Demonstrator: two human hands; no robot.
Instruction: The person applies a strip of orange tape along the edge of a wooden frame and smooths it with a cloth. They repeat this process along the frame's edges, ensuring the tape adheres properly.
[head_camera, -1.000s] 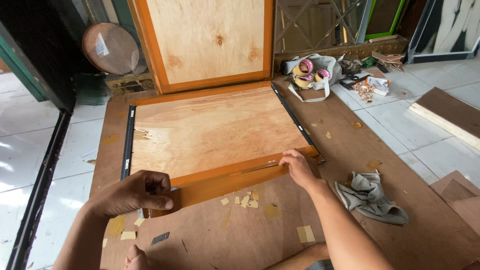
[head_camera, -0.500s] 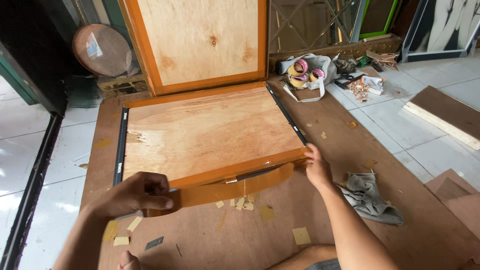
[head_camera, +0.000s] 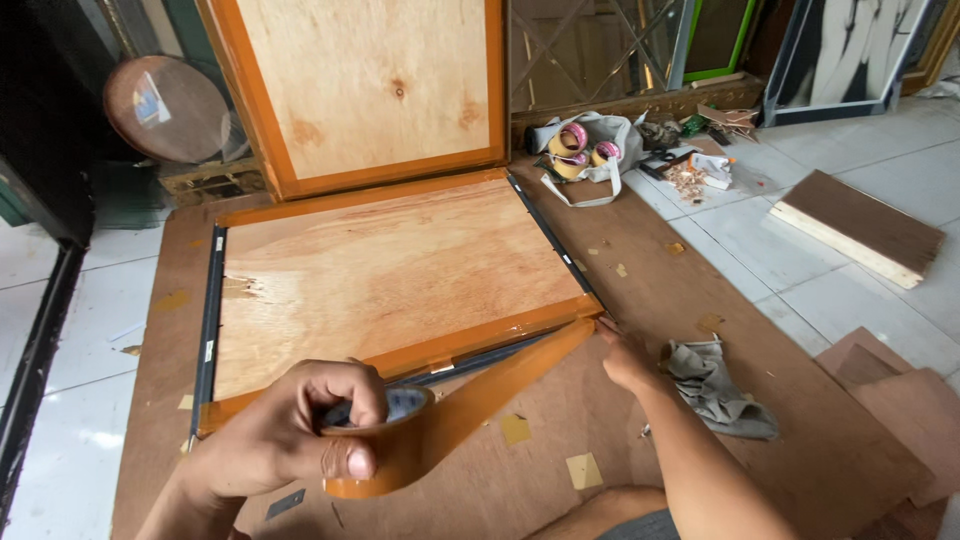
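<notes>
Tape roll (head_camera: 385, 450), brown, sits low in the frame, left hand (head_camera: 290, 435) curled tight around it. Its pulled strip (head_camera: 500, 380) runs up and right to the right hand (head_camera: 625, 355), whose fingers press the strip's end at the plywood panel (head_camera: 390, 275) corner, along the panel's near edge.

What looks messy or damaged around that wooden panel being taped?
The plywood panel has a chipped, splintered patch near its left edge. Torn tape scraps litter the brown board near the right hand, and a crumpled grey rag lies beside it. The left hand grips the tape roll.
</notes>
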